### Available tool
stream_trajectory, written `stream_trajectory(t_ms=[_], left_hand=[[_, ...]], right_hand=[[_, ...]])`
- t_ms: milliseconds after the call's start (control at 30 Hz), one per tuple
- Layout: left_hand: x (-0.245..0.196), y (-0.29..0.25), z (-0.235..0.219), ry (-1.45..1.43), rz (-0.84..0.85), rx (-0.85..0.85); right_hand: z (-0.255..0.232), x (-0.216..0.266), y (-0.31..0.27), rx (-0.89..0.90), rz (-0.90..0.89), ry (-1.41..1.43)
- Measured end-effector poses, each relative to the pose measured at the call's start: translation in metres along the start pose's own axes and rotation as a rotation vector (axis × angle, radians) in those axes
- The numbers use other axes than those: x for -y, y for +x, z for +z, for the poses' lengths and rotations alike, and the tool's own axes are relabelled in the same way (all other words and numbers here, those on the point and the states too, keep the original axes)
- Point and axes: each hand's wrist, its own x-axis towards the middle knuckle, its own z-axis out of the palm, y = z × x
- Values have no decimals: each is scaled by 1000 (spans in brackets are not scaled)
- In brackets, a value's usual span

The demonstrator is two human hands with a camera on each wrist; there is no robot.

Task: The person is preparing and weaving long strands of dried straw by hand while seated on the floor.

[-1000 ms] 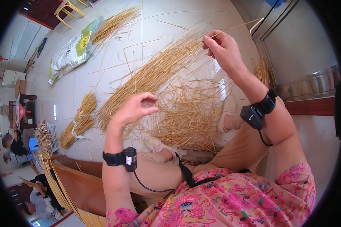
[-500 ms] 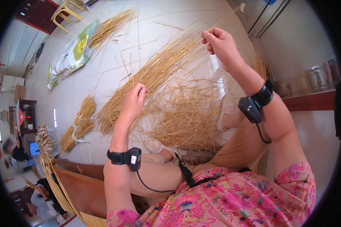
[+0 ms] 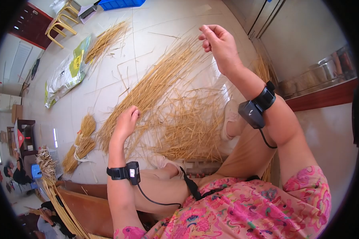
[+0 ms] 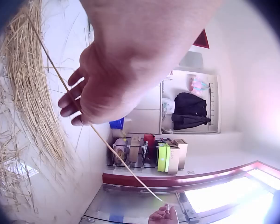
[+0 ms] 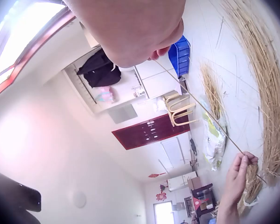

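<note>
A single long straw stalk [image 5: 200, 106] stretches between my two hands. Its near end is pinched in the fingers of my right hand [image 3: 223, 47], raised at the upper right in the head view. The left hand [image 3: 125, 122] grips the same stalk further along, with thumb and fingers closed round it in the right wrist view; the tip sticks out past the hand. In the left wrist view the stalk [image 4: 113, 150] runs past the left palm to the right hand. Below the hands, a long layer of straw [image 3: 155, 79] lies on the floor.
A heap of loose short straw [image 3: 191, 131] lies by my feet. To the left are a tied straw bundle [image 3: 83, 135] and a printed plastic bag [image 3: 68, 77] with more straw [image 3: 107, 40]. A brown wooden bench [image 3: 83, 205] stands at lower left, a metal cabinet [image 3: 307, 44] at right.
The left hand, first held with thumb and fingers apart, has closed and drawn down and left. My right hand has moved left in the head view, still holding the stalk. The view itself has shifted.
</note>
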Motion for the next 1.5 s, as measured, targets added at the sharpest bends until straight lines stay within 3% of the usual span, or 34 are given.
stream_trajectory(t_ms=[100,133,233,267,367,467,500,633,767,833,933,967,1000,1067,1100,1133,1200,1300,1400,1500], left_hand=[[-25,5,7,-261,-33,27],[-32,8,11,-274,-23,38],[-62,13,23,-303,37,95],[-69,14,26,-307,62,119],[-77,20,44,-308,217,-49],[-56,28,52,-48,192,-171],[-42,28,56,-1,143,-114],[34,28,70,122,-43,96],[93,19,99,226,-150,282],[116,12,120,237,-196,317],[138,10,145,195,-229,320],[139,11,153,187,-236,320],[138,11,159,179,-244,319],[132,10,165,197,-248,306],[130,11,168,206,-247,298],[130,11,171,217,-253,279],[132,13,176,241,-261,241],[136,19,180,272,-296,140],[140,29,177,274,-292,22],[140,44,170,211,-331,-66]], right_hand=[[15,-10,-23,220,219,-248],[19,-15,-31,387,335,-310],[35,-38,-55,630,384,-299],[38,-45,-57,622,376,-282],[40,-50,-55,555,293,-316],[26,-17,-23,396,63,-491],[13,-6,-10,328,-19,-539],[-77,39,33,194,-216,-862],[-186,64,37,-43,-249,-1213],[-245,60,25,-65,-221,-1405],[-305,37,-26,-21,87,-1656],[-338,15,-46,33,30,-1799],[-378,-10,-63,144,85,-1806],[-442,-64,-118,149,313,-1735],[-449,-70,-143,314,439,-1510],[-452,-76,-171,371,631,-1445],[-456,-84,-224,447,980,-1381],[-459,-82,-279,436,1253,-1329],[-458,-73,-287,333,1294,-1325],[-448,-69,-247,158,1099,-1369]])
